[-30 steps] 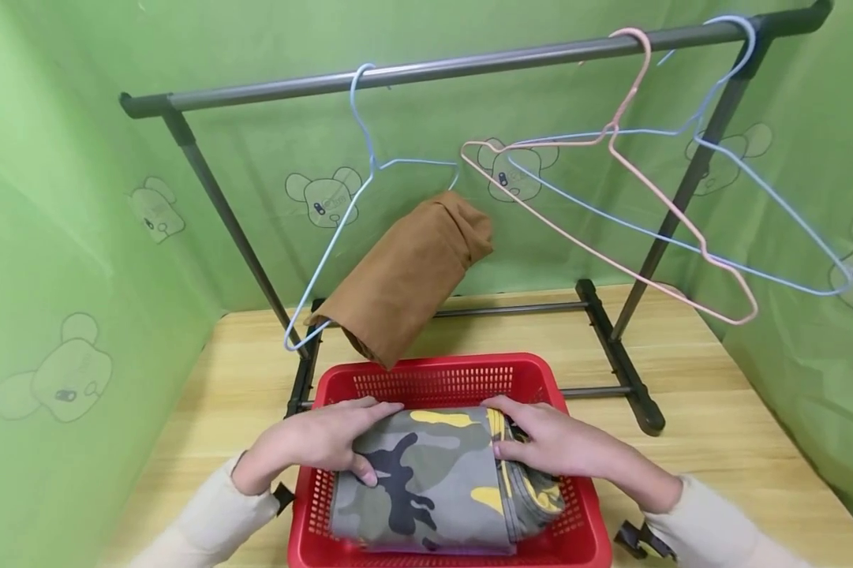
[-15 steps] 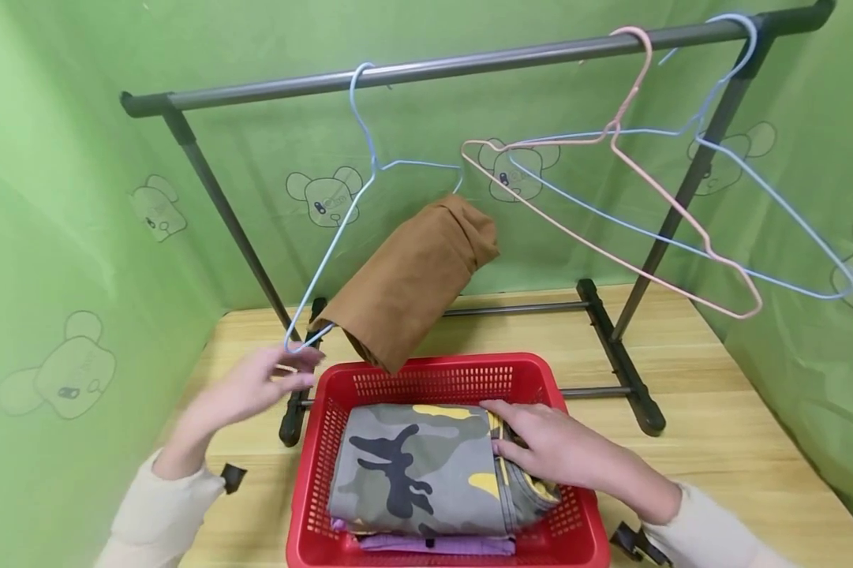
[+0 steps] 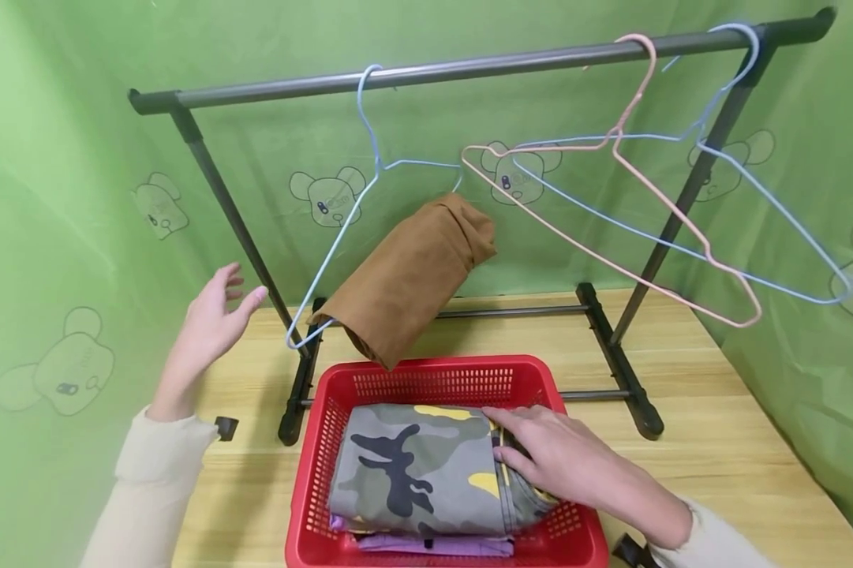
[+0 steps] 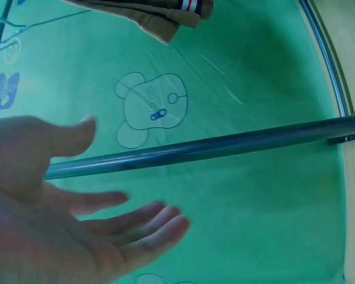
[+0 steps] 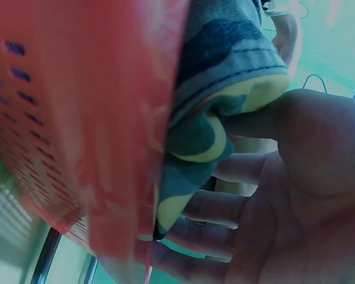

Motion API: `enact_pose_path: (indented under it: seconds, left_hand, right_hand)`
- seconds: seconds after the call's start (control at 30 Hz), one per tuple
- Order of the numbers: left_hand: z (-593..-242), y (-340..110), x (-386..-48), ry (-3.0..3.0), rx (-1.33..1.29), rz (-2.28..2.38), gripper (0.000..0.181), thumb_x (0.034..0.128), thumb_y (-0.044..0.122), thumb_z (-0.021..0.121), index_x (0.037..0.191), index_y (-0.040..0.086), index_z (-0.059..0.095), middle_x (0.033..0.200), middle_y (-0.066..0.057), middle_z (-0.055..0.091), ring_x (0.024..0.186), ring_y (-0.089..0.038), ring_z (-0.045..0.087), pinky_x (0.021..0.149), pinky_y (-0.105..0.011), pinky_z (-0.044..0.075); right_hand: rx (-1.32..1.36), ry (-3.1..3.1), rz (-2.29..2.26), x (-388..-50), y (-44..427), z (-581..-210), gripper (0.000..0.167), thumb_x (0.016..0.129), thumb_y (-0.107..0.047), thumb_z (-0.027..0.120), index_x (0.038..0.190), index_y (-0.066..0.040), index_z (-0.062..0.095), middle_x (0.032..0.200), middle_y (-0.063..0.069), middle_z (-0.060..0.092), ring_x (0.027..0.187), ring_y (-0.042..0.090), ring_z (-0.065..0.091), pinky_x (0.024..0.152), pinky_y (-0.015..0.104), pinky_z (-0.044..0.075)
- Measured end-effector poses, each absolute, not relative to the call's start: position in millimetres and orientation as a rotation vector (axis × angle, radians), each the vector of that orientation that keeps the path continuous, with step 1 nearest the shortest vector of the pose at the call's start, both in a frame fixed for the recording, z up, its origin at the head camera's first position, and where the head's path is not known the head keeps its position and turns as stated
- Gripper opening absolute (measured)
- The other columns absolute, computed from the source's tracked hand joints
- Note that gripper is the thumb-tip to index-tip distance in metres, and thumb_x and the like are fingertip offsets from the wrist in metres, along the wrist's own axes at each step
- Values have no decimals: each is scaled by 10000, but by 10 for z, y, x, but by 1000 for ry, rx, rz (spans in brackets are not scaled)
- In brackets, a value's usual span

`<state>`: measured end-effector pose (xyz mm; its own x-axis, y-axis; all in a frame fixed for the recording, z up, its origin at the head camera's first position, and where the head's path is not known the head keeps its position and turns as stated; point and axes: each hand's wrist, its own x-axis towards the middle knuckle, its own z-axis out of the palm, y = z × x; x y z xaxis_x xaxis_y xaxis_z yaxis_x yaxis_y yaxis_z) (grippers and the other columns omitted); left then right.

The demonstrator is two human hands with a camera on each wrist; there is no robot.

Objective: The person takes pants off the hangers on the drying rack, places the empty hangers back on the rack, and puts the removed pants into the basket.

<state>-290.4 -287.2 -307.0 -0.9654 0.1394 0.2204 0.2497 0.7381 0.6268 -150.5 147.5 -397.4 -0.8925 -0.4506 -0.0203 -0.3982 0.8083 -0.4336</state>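
The left hand [image 3: 211,325] is raised with the fingers loosely spread, near the left post of the rack [image 3: 504,65]. The right hand [image 3: 555,451] lies on the right end of the camouflage cloth [image 3: 426,465], its fingers rather straight. This cloth is folded inside the red basket [image 3: 440,364], upon a purple cloth [image 3: 436,545]. Behind the basket, a brown cloth [image 3: 408,276] hangs from a blue hanger; farther right hang a pink hanger [image 3: 616,132] and another blue one.

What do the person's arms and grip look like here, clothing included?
The left sleeve and right sleeve are plain cream, long and loose. The left grip and right grip are bare, ungloved hands. A small black fitting shows beside the left sleeve, and a black piece beside the right.
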Motion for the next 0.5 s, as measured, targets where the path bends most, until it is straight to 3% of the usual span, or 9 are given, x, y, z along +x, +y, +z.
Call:
enact_pose_path:
  seconds: [0.07,0.17,0.27,0.4,0.5]
  left_hand:
    - [-3085,-2859,-2986,-2713,-321,-1119,773,1067,408,531,1618,18,154,1549,-332,357,1379,-525,405,1102,-669,381]
    - [-3099,-2820,-3074,-2616,-316,-1257,716,1074,369,528,1611,29,198,1538,-312,393,1389,-498,416,1123,-641,376]
    - [-3102,-2781,-3140,-2489,-283,-1424,585,1080,255,530,1552,-19,320,1473,-297,481,1345,-439,495,1100,-481,470]
    - [-3117,-2752,-3227,-2322,-238,-1583,415,1073,131,527,1428,-75,465,1348,-277,584,1173,-301,623,938,-230,559]
    - [-3143,-2742,-3281,-2269,-207,-1618,376,1063,131,553,1371,-79,510,1296,-267,606,1060,-192,649,899,-235,577]
  right_hand:
    - [-678,2889,-626,-1502,1472,-3969,506,965,-287,726,1431,-128,606,1234,47,702,1122,304,656,806,491,606]
    - [-698,2931,-568,-1492,1468,-3977,483,969,-288,720,1417,-135,624,1268,88,691,1150,329,652,836,520,601]
    - [-731,2977,-511,-1485,1467,-3990,456,968,-291,721,1395,-145,647,1294,130,676,1164,348,652,864,554,592]
    - [-752,3005,-493,-1493,1468,-3989,429,962,-281,731,1371,-165,667,1285,124,677,1149,338,660,860,550,594]
    - [-758,3018,-492,-1498,1474,-3975,412,959,-285,735,1353,-182,676,1280,100,676,1138,315,663,814,515,609]
